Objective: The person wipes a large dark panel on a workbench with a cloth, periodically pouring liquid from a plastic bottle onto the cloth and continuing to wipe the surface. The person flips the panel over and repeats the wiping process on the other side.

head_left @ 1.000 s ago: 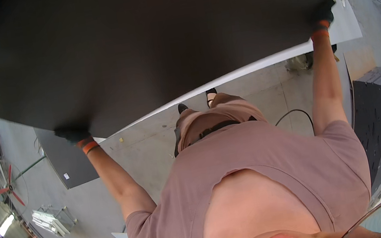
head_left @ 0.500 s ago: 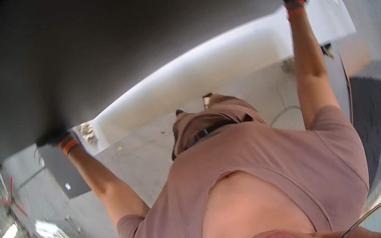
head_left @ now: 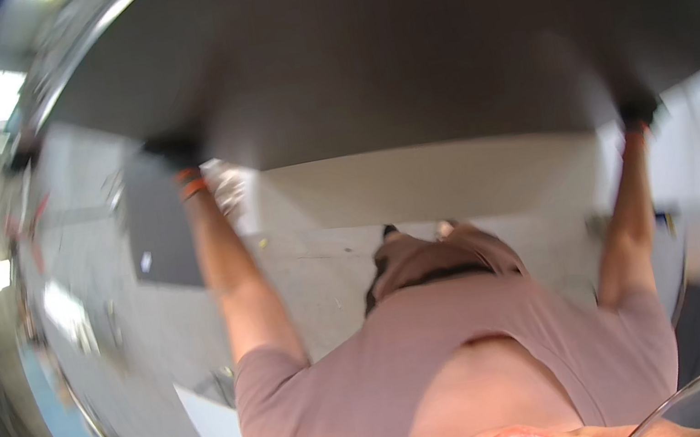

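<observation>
While L hand [head_left: 172,151] grips lg dark panel [head_left: 423,49] by its near edge, R hand [head_left: 640,112] does likewise, both gloved.

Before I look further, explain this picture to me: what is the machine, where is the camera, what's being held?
There is no machine: this is a person, seen by a wide camera worn on their own head, looking down, so straight edges bend. The dark-gloved left hand and right hand hold the near edge of a big dark panel. Below that edge shows a pale surface; a brownish patch at its left is too blurred to name.
</observation>
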Motion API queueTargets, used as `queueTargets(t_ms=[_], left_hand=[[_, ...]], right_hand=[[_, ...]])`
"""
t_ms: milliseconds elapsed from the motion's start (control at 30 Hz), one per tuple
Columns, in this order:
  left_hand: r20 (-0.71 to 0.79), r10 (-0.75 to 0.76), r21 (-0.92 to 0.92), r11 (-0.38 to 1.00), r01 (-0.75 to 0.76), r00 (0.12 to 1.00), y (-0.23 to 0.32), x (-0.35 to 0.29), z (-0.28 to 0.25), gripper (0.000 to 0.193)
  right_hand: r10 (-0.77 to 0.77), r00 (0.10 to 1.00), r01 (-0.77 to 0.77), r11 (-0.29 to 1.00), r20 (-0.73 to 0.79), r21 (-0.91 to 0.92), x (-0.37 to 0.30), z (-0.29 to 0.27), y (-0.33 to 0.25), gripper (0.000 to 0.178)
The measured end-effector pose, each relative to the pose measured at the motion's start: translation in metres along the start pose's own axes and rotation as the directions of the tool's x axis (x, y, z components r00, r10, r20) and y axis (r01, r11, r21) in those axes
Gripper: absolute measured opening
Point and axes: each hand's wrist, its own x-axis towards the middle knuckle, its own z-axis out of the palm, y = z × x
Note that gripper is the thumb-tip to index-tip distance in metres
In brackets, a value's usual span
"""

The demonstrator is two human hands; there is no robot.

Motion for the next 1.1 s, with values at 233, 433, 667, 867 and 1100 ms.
queueTargets(t_ms=[233, 433, 667, 867, 1100], left_hand=[[-0.334, -0.754, -0.885, 0.457, 0.087, 0.566, -0.206, 0.059, -0.089, 0.058], [-0.891, -0.389, -0.425, 0.528, -0.735, 0.235, -0.232, 0.074, -0.337, 0.049], [-0.668, -0.318, -0.733, 0.435, -0.523, 0.673, -0.175, 0.072, -0.428, 0.048], [-0.557, -0.305, -0.818, 0.040, -0.574, 0.773, -0.221, 0.069, -0.367, 0.040], [-0.501, -0.593, -0.814, 0.076, -0.575, 0.631, -0.226, -0.002, -0.353, 0.041]], right_hand=[[0.172, 0.930, -0.025, 0.910, 0.324, -0.413, -0.022, -0.039, -0.115, 0.063], [0.260, 0.956, -0.206, 0.926, 0.140, -0.316, -0.024, -0.018, -0.057, 0.053], [0.186, 0.970, -0.117, 0.924, 0.160, -0.363, -0.031, -0.027, -0.068, 0.051], [-0.012, 0.950, 0.310, -0.028, 0.311, -0.950, 0.019, 0.004, -0.097, 0.045], [0.331, 0.834, 0.124, -0.892, 0.442, 0.435, 0.117, 0.022, -0.090, 0.034]])
